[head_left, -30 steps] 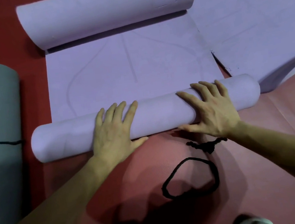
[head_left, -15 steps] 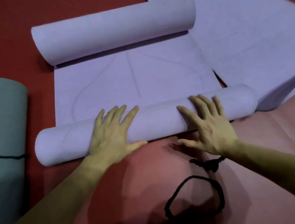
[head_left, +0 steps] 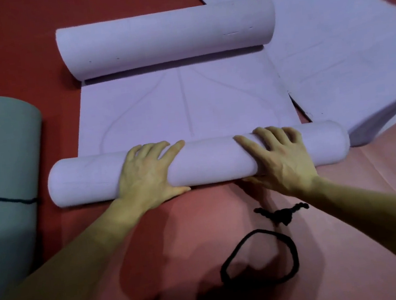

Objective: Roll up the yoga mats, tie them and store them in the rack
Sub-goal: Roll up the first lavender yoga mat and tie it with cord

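Lilac mat roll (head_left: 208,163) lies under left hand (head_left: 145,175) and right hand (head_left: 279,160), both pressing with fingers spread

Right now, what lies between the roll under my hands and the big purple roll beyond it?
Only the flat stretch of purple mat, unrolled, faintly lined, nothing on it; the head view shows this.

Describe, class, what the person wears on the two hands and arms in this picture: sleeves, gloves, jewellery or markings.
Nothing is worn. The left hand and right hand have no gloves, and no ring shows on any visible finger. The left forearm and right forearm are bare to the picture's edge: no sleeve, watch, bracelet or marking is visible.
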